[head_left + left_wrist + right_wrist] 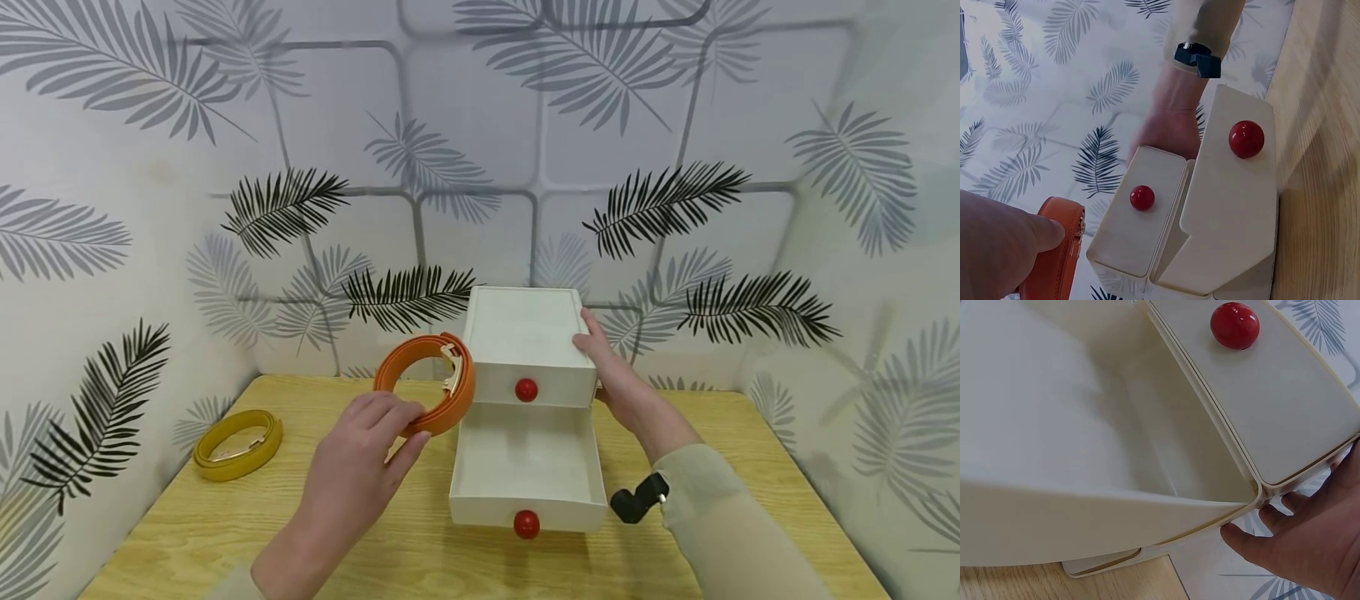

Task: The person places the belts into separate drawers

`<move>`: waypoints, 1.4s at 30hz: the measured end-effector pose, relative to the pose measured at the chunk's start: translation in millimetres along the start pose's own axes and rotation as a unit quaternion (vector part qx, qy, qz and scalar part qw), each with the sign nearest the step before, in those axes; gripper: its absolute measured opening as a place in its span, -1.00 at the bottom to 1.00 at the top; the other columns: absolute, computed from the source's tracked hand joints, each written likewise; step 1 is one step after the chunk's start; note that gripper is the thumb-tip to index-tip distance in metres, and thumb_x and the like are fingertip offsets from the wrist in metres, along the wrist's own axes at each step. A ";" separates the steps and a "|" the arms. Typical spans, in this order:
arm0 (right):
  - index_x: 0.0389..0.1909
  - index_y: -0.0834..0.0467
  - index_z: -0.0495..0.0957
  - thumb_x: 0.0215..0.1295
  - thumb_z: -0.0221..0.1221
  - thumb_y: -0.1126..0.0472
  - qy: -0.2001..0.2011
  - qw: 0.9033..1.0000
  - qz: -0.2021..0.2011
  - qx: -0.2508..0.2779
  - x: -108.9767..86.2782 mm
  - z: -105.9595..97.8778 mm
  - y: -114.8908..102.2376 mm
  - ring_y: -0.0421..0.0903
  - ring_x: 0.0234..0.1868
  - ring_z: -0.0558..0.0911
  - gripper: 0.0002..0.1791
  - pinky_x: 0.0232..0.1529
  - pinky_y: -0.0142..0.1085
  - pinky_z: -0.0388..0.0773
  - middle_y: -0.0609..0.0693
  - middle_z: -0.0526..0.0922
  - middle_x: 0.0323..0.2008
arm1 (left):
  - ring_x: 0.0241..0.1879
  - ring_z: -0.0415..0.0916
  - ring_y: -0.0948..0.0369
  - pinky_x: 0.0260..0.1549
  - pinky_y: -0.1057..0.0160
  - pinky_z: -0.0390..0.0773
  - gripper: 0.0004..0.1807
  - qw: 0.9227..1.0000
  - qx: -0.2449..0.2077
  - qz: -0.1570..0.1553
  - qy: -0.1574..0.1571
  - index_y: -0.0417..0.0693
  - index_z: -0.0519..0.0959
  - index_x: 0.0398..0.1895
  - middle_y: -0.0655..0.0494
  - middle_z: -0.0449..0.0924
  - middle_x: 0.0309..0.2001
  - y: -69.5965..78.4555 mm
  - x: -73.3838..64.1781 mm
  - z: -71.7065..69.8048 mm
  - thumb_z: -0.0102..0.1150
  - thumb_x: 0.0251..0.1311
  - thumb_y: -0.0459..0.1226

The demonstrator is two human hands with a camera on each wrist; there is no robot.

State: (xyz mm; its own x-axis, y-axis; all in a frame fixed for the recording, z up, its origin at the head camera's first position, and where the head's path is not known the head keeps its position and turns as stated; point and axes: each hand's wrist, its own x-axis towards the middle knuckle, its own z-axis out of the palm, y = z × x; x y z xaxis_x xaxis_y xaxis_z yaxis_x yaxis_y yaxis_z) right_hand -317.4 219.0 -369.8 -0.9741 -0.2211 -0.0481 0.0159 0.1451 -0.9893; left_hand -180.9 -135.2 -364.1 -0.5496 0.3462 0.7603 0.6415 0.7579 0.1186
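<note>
My left hand (356,467) pinches a coiled orange belt (461,392) with a gold buckle, held up in front of the drawer unit's left side. The small white two-drawer unit (525,325) has red round knobs. Its lower drawer (528,467) is pulled out and holds nothing; the upper drawer (1129,231) is closed. Against the unit's right side rests my right hand (618,379), fingers extended along the wall near the top edge. In the right wrist view, the fingertips of that hand (1310,531) touch the side of the unit next to the pulled-out drawer.
A coiled yellow belt (238,446) with a gold buckle lies on the wooden table (397,550) at the left. Walls with a leaf pattern (480,150) enclose the table at the back and both sides. A black device (639,497) is strapped to the right wrist.
</note>
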 end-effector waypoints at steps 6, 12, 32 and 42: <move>0.78 -0.40 -0.52 0.78 -0.21 -0.21 -0.001 1.000 -0.002 -0.001 -0.4 0.0 -0.8 0.17 0.77 -0.33 -0.16 0.61 0.48 -0.10 -0.09 -0.58 0.78 | 0.05 0.64 0.05 0.04 0.02 0.77 -0.71 1.000 -0.021 0.021 -0.008 -0.01 0.75 -0.04 0.15 0.73 -0.11 12.9 2.4 0.7 0.66 0.24 -0.31; 0.78 -0.41 -0.52 0.79 -0.22 -0.21 0.001 1.000 0.000 0.000 -2.0 -0.2 -0.6 0.16 0.77 -0.34 -0.17 0.61 0.48 -0.12 -0.10 -0.58 0.78 | 0.07 0.63 0.08 0.10 0.07 0.76 -0.72 0.998 -0.035 0.019 -0.043 0.03 0.76 0.02 0.16 0.73 -0.07 25.1 3.3 4.1 0.62 0.31 -0.25; 0.78 -0.38 -0.53 0.78 -0.22 -0.19 0.003 1.000 0.003 0.002 -1.3 0.9 -1.7 0.15 0.77 -0.37 -0.16 0.62 0.46 -0.12 -0.09 -0.60 0.78 | 0.09 0.60 0.20 0.13 0.19 0.72 -0.78 0.992 -0.070 0.072 -0.079 0.08 0.76 0.00 0.26 0.73 -0.06 57.0 1.1 16.3 0.58 0.37 -0.19; 0.78 -0.40 -0.53 0.78 -0.21 -0.20 0.001 1.000 -0.003 0.005 -0.7 1.4 -1.0 0.16 0.77 -0.37 -0.16 0.62 0.47 -0.11 -0.10 -0.63 0.77 | 0.08 0.60 0.23 0.15 0.23 0.70 -0.79 0.989 -0.076 0.079 -0.095 0.11 0.76 0.00 0.29 0.74 -0.05 61.9 -3.2 21.1 0.56 0.39 -0.18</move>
State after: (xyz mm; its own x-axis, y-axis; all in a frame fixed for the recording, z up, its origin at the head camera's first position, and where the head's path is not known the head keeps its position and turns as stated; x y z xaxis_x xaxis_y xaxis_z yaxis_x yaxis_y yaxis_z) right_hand -316.4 217.7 -368.9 -0.9744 -0.2211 -0.0411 0.0112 0.1349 -0.9908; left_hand -150.7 -77.7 -372.6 -0.5168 0.5623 0.6455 0.7926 0.5992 0.1127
